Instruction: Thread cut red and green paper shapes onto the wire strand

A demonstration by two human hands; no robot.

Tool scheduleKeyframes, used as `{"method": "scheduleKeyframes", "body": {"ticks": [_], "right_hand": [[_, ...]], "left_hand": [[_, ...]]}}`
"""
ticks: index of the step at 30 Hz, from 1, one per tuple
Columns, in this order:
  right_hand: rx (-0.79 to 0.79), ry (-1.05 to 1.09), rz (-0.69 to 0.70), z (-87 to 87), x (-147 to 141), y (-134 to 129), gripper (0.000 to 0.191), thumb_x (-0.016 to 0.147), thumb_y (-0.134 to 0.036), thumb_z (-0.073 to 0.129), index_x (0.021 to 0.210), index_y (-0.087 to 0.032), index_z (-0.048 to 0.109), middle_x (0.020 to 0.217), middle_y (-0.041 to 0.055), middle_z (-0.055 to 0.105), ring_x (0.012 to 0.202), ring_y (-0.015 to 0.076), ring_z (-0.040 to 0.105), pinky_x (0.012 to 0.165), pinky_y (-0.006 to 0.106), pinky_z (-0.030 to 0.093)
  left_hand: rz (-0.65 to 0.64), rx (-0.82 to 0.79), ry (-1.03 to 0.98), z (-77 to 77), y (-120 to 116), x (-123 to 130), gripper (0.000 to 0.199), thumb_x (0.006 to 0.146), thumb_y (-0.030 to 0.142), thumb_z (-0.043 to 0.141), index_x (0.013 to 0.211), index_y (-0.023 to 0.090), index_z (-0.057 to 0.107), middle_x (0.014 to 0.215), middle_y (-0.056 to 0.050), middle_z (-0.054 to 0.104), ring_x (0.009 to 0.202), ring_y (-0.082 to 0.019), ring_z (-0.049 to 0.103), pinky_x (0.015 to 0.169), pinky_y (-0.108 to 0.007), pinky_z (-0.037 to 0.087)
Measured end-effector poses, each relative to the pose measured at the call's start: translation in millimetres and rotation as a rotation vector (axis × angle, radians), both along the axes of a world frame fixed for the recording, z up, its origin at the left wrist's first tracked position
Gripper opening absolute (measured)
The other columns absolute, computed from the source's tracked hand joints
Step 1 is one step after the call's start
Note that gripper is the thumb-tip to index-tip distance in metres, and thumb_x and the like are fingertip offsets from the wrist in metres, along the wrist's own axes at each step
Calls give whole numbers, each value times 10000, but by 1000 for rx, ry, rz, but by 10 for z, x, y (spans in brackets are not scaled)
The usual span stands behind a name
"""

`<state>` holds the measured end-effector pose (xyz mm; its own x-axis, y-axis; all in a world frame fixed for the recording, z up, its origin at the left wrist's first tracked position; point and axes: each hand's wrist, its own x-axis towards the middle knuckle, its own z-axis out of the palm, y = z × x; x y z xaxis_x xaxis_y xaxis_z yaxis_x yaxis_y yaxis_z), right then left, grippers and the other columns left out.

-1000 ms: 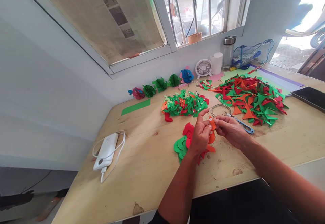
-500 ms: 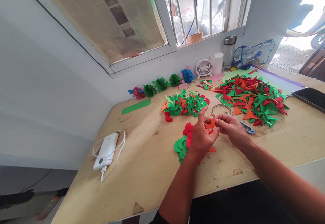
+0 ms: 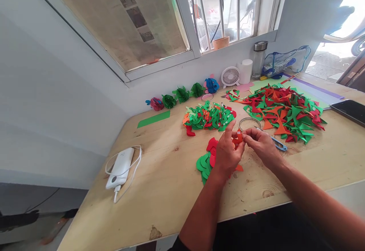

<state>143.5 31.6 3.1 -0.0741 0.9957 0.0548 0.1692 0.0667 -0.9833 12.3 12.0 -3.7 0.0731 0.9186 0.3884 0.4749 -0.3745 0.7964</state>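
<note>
My left hand (image 3: pixel 229 151) pinches a small orange-red paper cutout (image 3: pixel 238 138) with a white patch on it, the index finger raised. From the other side my right hand (image 3: pixel 261 145) has thumb and fingertips closed on its edge; the exact grip is partly hidden. Beneath and beside the left hand lie red cutouts (image 3: pixel 212 150) and green cutouts (image 3: pixel 203 165), partly covered by the wrist. A thin tape roll (image 3: pixel 241 121) rests just beyond the fingers. Blue-handled snips (image 3: pixel 280 144) lie behind the right hand. Farther back spreads a pile of green and red cutouts (image 3: pixel 208 116), some with white patches.
A large heap of paper scraps (image 3: pixel 288 112) fills the right side, near a phone (image 3: pixel 350 110). A white power bank (image 3: pixel 120 167) with its cable lies left. Along the wall stand folded paper figures (image 3: pixel 181 93), a small fan (image 3: pixel 230 77) and a glass bottle (image 3: pixel 259 61).
The orange-red cutout has turned between my fingers, showing fewer white patches now. Both hands stay close together in nearly the same place. The view has shifted slightly.
</note>
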Motion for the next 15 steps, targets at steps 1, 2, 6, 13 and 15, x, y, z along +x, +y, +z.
{"method": "scheduleKeyframes", "body": {"ticks": [1,2,6,13,15], "right_hand": [[11,-14,5,-1,0,0,248,724,-417,590,681,-172,592,606,-4,523,560,115,416,522,263,336],[20,-22,9,-4,-1,0,252,730,-420,586,681,-173,590,611,-2,526,566,117,418,526,265,336],[28,-33,5,-29,-1,7,258,743,-430,578,703,-176,589,639,7,543,581,123,424,536,268,339],[13,-42,-4,-21,5,9,259,747,-428,569,695,-175,580,621,-3,516,566,115,408,523,259,328],[13,-47,15,0,4,3,266,746,-429,568,672,-174,569,590,-16,481,545,106,380,503,251,312]], "left_hand": [[2,14,17,-5,3,-3,701,784,177,605,1403,289,296,1013,-41,629,906,-174,599,801,-309,492],[2,27,35,-10,7,-6,698,785,180,603,1402,290,297,1033,-46,623,914,-176,598,802,-311,494],[1,51,61,-16,16,-11,667,805,151,553,1403,297,295,1027,-44,625,912,-171,599,805,-310,498],[45,-24,-95,4,10,-11,667,769,59,500,1380,281,351,906,-16,652,822,-142,612,786,-284,496],[43,-87,-194,-5,19,-10,642,770,62,499,1363,275,375,888,-14,655,795,-133,617,746,-261,501]]}}
